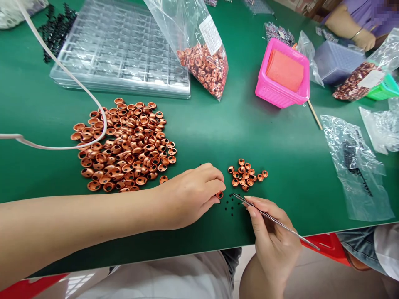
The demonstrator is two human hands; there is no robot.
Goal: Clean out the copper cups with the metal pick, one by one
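My left hand [195,195] pinches a copper-coloured ring-like part [220,194] between thumb and fingers, low over the green table [202,133]. In my right hand [274,232] is a pair of metal tweezers [280,224], slanting up to the left. Their tips are close to the held part, above several tiny black pieces [232,208] scattered on the table. Just beyond both hands lies a small group of copper parts [245,174]. A large pile of the same parts [124,145] spreads out behind my left forearm.
Clear plastic trays [124,45] are stacked at the back left, beside a bag of copper parts [204,68]. A white cord [75,79] loops over the pile. Rightward are a pink basket [282,95] and a flat plastic bag [358,174]. Another person's arm [349,25] rests at the far right.
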